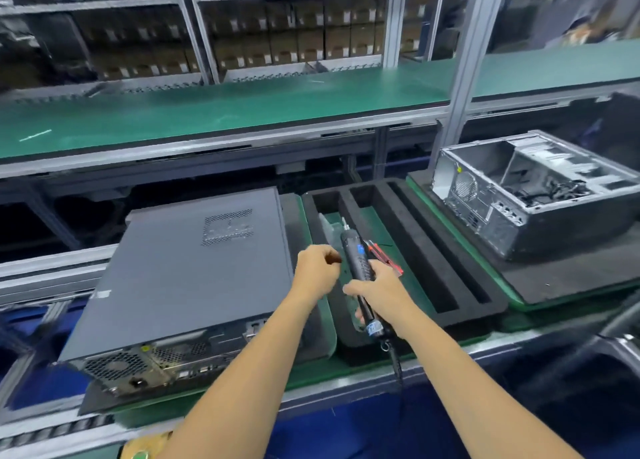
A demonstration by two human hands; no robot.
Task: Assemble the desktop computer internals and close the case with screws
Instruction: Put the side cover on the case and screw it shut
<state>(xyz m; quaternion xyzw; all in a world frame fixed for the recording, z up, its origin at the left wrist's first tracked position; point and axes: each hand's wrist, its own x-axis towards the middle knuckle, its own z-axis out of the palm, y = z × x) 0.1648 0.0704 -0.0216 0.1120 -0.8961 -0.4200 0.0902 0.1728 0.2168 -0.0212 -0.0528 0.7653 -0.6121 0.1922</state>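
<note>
Holding the electric screwdriver (360, 271) in my right hand (382, 290), left hand (317, 268) curled on nothing I can see, I'd align its bit squarely over the closed computer case (187, 271) on the left.

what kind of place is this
Most likely a computer assembly line: a closed computer case and an open case on foam pallets, an electric screwdriver in the right hand, and shelves of boxes behind.
</note>
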